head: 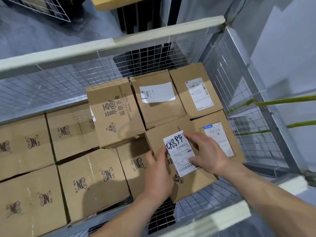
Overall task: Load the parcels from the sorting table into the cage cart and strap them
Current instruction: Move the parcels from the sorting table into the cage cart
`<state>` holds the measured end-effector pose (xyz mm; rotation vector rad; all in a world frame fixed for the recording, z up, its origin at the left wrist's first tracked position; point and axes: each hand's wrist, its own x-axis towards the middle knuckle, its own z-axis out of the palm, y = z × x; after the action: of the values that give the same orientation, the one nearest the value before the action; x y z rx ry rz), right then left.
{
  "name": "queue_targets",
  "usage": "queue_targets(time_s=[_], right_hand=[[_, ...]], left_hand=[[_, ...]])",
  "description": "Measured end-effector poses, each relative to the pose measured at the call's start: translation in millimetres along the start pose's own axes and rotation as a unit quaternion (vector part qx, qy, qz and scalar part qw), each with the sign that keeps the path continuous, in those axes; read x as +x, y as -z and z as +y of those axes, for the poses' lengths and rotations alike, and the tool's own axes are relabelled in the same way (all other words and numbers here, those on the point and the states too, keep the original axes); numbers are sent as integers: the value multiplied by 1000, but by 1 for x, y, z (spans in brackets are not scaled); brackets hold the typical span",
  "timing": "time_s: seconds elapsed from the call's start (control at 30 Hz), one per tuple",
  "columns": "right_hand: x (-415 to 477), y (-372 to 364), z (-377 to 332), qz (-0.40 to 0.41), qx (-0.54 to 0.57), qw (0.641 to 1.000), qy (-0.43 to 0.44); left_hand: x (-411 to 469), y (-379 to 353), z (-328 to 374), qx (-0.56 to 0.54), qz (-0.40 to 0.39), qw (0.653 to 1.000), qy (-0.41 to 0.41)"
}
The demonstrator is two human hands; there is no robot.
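Note:
I look down into a wire-mesh cage cart [109,43] packed with brown cardboard parcels. Both my hands are on one parcel [191,180] near the front right, which carries a white shipping label [179,153] with black handwriting. My left hand [159,173] lies flat on its left edge, fingers straight. My right hand [206,154] rests on its top, fingers spread over the label. Behind it stand a printed parcel [116,112] and two labelled parcels [157,98] [196,89]. Another labelled parcel [220,134] sits to its right.
Several printed parcels [82,183] fill the cart's left side. Green straps [282,100] run from the right mesh wall outward. A padded rail [222,214] caps the near side. Beyond the far rail lie grey floor and another wire panel [44,9].

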<state>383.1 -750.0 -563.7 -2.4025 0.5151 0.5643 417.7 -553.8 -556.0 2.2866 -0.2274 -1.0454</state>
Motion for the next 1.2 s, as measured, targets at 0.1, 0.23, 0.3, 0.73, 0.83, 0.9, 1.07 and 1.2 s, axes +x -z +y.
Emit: queue_targets(time_s=[0.1,0.23,0.3,0.73,0.83,0.9,1.07,1.2], right_hand=[[4,-3,3,1,-7,1000,3],[5,-3,3,1,-3,1000,6],[4,-4,2,4,-1,1000,9],[7,5,-5,-29,-9,999,-20],[7,8,-7,-58,3,998,-22],[7,8,-8,-70,3,997,-22],[0,7,-12,-63,15,998,-27],[-13,17,-14,-36,25,999,-29]], left_hand=[[4,-3,-2,-1,2,1000,3],[4,-3,1,8,6,1000,4],[3,-3,1,16,3,1000,3],[13,4,1,-36,4,999,27],[11,5,0,-51,-22,998,33],[11,7,3,-47,-41,998,30],[3,7,6,-35,-53,998,9],[-4,4,6,-28,-40,999,-19]])
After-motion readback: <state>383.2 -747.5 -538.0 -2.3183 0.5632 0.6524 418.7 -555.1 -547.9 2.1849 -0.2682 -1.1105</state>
